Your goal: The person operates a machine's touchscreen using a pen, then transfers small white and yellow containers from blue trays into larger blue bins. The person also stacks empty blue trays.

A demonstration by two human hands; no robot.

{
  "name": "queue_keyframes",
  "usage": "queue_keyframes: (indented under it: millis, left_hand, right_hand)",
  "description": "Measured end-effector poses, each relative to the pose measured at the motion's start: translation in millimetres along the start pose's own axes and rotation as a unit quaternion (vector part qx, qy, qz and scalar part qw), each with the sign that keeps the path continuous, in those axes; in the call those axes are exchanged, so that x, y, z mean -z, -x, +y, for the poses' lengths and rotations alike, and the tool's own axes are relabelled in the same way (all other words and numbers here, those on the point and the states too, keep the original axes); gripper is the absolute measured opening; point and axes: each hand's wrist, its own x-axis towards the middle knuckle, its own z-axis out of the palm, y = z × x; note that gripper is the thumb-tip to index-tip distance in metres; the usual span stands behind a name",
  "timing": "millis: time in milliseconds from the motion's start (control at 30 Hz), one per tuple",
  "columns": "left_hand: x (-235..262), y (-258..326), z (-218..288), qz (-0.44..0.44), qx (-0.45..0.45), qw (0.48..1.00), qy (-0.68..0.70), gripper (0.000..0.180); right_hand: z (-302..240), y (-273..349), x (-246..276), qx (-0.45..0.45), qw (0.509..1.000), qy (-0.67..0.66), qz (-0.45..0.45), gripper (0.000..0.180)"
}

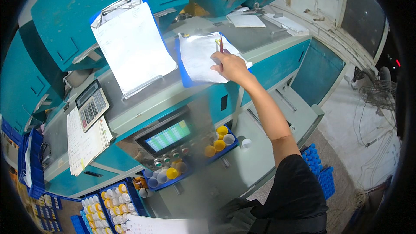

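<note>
My right hand (232, 66) is over a paper sheet (197, 60) on a blue clipboard, at the middle of the grey counter. A dark red pen (221, 44) stands up from its curled fingers, which appear closed on it. Part of the grip is hidden behind the hand. A small yellow-green item shows beside the pen. To the left, a second blue clipboard with white sheets (130, 45) leans on a wire stand. My left hand is out of view. At the lower edge, a written sheet (164, 225) shows in part.
A calculator (92, 105) lies on papers (89, 138) at the counter's left. Below are a lit screen panel (168, 135) and blue trays of yellow and white cups (219, 145). Crates of capped bottles (117, 203) stand lower left. A fan (377, 89) is at right.
</note>
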Motion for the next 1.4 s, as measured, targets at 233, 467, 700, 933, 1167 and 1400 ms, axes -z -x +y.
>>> queue_keyframes:
  millis: [233, 467, 700, 933, 1167, 1400]
  left_hand:
    - [-9, -3, -25, -0.018, 0.052, 0.998, -0.013, 0.038]
    - [-5, -18, -17, 0.008, 0.131, 0.989, -0.069, 0.056]
    - [-26, -137, 33, 0.107, -0.155, 0.982, -0.003, 0.036]
    - [-104, -376, 112, -0.091, 0.049, 0.969, 0.224, 0.057]
    - [-143, -464, 68, -0.074, 0.099, 0.986, 0.113, 0.100]
    - [-169, -377, 44, 0.003, -0.268, 0.962, -0.050, 0.059]
  right_hand:
    - [13, -11, -4, -0.010, 0.996, 0.017, -0.082, 0.045]
    - [25, -16, -14, 0.003, 0.992, 0.050, -0.119, 0.043]
    - [24, -10, -10, 0.049, 0.998, 0.013, -0.048, 0.044]
    - [17, -8, -9, 0.049, 0.998, 0.033, -0.023, 0.040]
    - [35, -5, 8, 0.010, 0.995, -0.052, 0.080, 0.038]
    - [64, -71, 5, -0.178, 0.982, 0.067, 0.000, 0.067]
